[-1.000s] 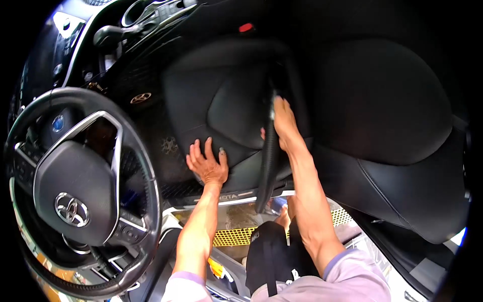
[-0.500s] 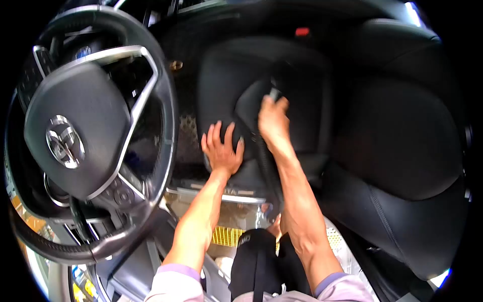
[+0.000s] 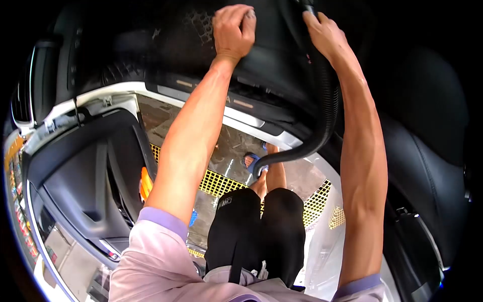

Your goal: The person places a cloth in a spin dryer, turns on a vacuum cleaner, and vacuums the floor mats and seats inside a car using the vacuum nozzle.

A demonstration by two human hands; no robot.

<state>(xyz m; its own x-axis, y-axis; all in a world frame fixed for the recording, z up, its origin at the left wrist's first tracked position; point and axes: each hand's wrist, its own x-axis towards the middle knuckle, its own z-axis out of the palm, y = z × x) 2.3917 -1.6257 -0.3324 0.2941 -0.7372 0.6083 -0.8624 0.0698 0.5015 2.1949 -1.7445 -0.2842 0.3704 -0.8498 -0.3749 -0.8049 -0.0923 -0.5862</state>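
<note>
My right hand (image 3: 328, 36) is closed around the upper end of a black ribbed vacuum hose (image 3: 328, 113), over the dark car interior. A grey piece of its tube shows just past the fingers; the tip is lost in shadow. From there the hose curves down across the door sill (image 3: 244, 118) and out by my legs. My left hand (image 3: 235, 31) is at the dark interior surface left of the hose, its back toward me and its fingers curled. What lies under those fingers, if anything, is hidden.
An open car door (image 3: 88, 176) stands on the left. Black seat upholstery (image 3: 427, 151) fills the right side. Outside, yellow grating (image 3: 221, 183) crosses the wet floor, and a foot in a blue sandal (image 3: 250, 161) stands beyond the sill.
The view has swung down toward the sill and my legs; the steering wheel has left it. My left hand has gone from spread on the seat to curled. The right still grips the hose.
</note>
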